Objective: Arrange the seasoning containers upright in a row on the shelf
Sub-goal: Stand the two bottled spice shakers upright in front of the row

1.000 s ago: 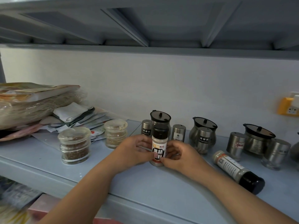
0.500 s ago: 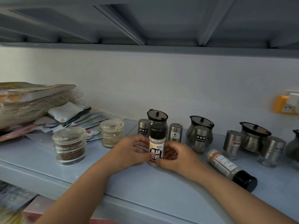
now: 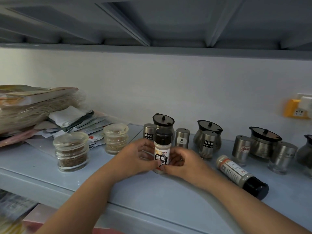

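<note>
— Why both hands?
— My left hand (image 3: 135, 159) and right hand (image 3: 184, 163) pinch the pepper bottle (image 3: 162, 149) low, steadying it upright on the shelf (image 3: 152, 191), label forward.
— Next?
— Probably the tipped bottle (image 3: 236, 173), at four o'clock.

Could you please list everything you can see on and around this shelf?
shelf: one, pale blue, under everything.
pepper bottle: one, white with black cap, upright at centre front.
lying bottle: one, white with black cap, on its side at right front.
steel shakers: five, silver, upright along the back, centre to right.
lidded pots: four, steel with dark lids, among the shakers; rightmost cut off.
glass jars: two, clear, left of centre.
packet pile: one, mixed colours, far left.
wall socket: one, yellow and white, right wall.
left hand: one, grip on the pepper bottle's left side.
right hand: one, grip on its right side.
</note>
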Available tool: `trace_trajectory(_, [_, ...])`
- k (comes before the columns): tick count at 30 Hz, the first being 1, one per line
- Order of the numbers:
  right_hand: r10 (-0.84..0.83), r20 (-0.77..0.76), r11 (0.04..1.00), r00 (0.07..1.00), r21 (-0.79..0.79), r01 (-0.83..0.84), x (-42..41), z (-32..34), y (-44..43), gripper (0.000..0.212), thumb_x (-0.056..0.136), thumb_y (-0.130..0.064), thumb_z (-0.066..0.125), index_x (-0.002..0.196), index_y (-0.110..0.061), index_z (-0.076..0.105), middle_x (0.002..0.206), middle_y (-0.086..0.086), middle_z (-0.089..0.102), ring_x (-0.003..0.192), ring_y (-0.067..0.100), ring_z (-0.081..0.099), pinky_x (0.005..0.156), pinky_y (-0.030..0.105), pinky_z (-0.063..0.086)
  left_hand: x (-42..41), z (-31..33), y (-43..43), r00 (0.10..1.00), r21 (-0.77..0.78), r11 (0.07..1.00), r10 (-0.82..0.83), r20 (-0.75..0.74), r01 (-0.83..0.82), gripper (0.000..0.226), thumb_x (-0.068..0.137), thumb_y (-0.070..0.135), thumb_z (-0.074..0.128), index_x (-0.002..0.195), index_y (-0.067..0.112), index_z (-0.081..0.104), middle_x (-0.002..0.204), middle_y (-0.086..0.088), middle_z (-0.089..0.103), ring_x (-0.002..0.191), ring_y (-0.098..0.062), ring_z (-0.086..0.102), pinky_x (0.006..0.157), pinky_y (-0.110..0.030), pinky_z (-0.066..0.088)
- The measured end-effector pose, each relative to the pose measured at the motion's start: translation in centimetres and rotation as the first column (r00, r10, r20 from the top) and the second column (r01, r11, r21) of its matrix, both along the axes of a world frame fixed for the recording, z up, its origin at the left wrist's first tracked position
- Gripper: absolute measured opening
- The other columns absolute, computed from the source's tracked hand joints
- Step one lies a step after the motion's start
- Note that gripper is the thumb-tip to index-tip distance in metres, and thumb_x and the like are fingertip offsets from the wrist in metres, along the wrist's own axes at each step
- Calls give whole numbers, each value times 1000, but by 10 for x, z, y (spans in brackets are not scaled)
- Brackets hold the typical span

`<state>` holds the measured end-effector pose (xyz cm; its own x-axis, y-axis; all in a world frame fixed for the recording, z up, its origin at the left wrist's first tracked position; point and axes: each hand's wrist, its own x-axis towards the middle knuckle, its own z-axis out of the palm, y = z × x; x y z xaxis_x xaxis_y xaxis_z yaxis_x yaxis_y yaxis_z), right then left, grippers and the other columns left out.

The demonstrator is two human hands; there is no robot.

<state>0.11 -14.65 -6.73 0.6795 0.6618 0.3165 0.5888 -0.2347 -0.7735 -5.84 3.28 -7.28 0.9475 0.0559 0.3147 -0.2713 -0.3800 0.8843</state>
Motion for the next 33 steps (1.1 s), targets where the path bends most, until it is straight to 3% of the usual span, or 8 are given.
trace_trajectory(4, [-6,11,1000,1000,-6,6,0,-1,-1,32,69,-28,81,98,-28,67,76,-12,66,67,-5,57,66,12,46,0,-2,1,989,47,995,78,123,-84,58,48,42,78,96,24,51,84,4,60,68,-4,57,59,-17,47])
trace_trajectory(11, [-49,70,998,996,33,47,2,-2,-2,35,62,-33,84,88,-39,62,83,-4,66,67,-1,56,66,17,49,-9,6,-1,861,9,982,159,482,-187,25,68,37,62,70,23,41,63,16,43,58,-2,34,53,-15,30])
trace_trajectory(15, [-121,200,988,972,119,99,-1,1,-4,42,52,-50,77,89,-47,57,84,-6,64,72,7,59,67,27,53,-20,9,-15,736,191,929,113,668,-316,16,72,29,59,71,27,43,65,17,42,58,0,39,53,-10,29])
trace_trajectory(19, [-210,322,956,923,267,124,-3,7,-8,43,54,-51,67,96,-43,57,81,-6,62,69,9,55,62,19,48,-26,13,-45,546,383,809,-94,832,-445,20,69,20,62,72,19,42,60,7,43,55,-8,38,53,-16,29])
trace_trajectory(22, [-265,388,942,883,301,150,-10,18,-16,47,60,-45,55,99,-21,64,80,-3,62,71,11,55,63,19,46,-26,18,-70,471,418,790,-189,862,-448,17,70,16,61,70,15,45,57,-3,48,54,-16,40,53,-20,30])
trace_trajectory(25, [-194,506,976,841,189,111,-15,29,-32,43,64,-37,47,97,-16,63,83,-4,63,77,9,58,68,22,47,-23,30,-96,432,417,793,-219,875,-444,12,71,13,61,62,6,56,59,-6,53,56,-19,46,54,-20,38])
trace_trajectory(30, [-188,580,979,793,176,104,-10,33,-72,33,47,-42,48,80,-40,47,67,-21,57,72,-27,53,69,8,41,-5,56,-141,414,410,820,-238,879,-399,12,73,14,58,67,4,60,65,-7,57,61,-22,50,56,-26,41])
trace_trajectory(33, [-324,618,946,716,212,245,-3,48,-96,22,62,-32,46,66,-54,48,70,-31,56,64,-22,47,52,6,32,11,60,-157,455,380,861,-204,867,-338,13,74,14,57,68,3,60,64,-5,54,59,-19,47,54,-24,39])
